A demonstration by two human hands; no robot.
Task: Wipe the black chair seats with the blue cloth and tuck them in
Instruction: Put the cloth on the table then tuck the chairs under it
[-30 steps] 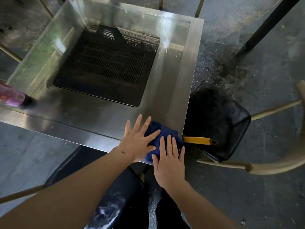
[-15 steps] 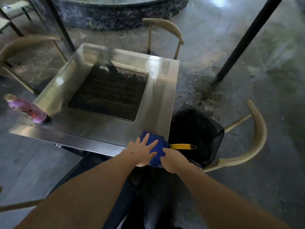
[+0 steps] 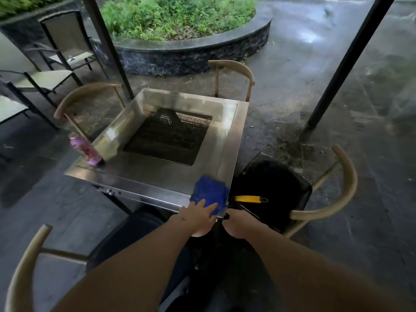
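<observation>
The blue cloth (image 3: pixel 209 193) lies bunched on the near right corner of the steel table (image 3: pixel 157 174). My left hand (image 3: pixel 197 218) rests on the cloth's near edge, fingers spread flat. My right hand (image 3: pixel 238 225) is just off the corner, beside the cloth, with its fingers curled under and hidden. To the right stands a chair with a black seat (image 3: pixel 276 183) and a tan curved back (image 3: pixel 346 188); a yellow-handled tool (image 3: pixel 249 199) lies on that seat. Another black seat (image 3: pixel 126 235) sits below my arms, partly under the table.
A pink bottle (image 3: pixel 86 150) stands on the table's left edge, and a dark grille (image 3: pixel 171 137) fills its middle. Tan chair backs show at the far side (image 3: pixel 234 68), left (image 3: pixel 85 93) and near left (image 3: pixel 24 271). Black posts (image 3: pixel 337 75) (image 3: pixel 108 48) and a round planter (image 3: pixel 191 48) stand behind.
The view has risen and pulled back, showing the whole table and the chairs. My right hand has slid off the cloth to the table corner and curled. The left hand has drawn back to the cloth's near edge.
</observation>
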